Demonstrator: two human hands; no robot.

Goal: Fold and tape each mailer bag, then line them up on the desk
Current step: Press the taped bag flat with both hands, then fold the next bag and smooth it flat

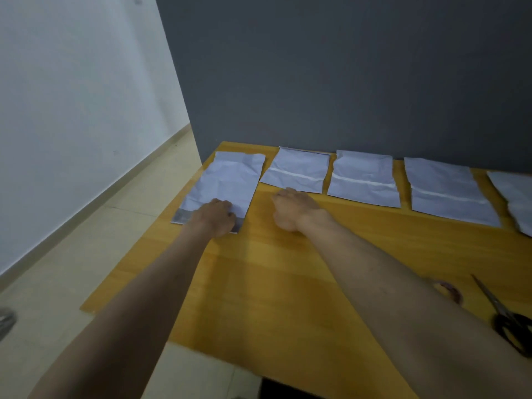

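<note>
Several pale mailer bags lie in a row along the back of the wooden desk (259,283). The leftmost bag (227,180) is unfolded, with a grey strip at its near end. My left hand (214,218) rests on that near end, fingers curled onto it. Three folded bags with a white tape line follow: one (296,169), another (361,177) and a third (449,191). A further bag (515,197) is cut off at the right edge. My right hand (293,210) hovers just below the second bag, fingers curled, holding nothing I can see.
Black-handled scissors (506,318) lie at the desk's right front. A tape roll (450,292) peeks out from behind my right forearm. A dark grey wall stands right behind the bags. The desk's left edge drops to a tiled floor.
</note>
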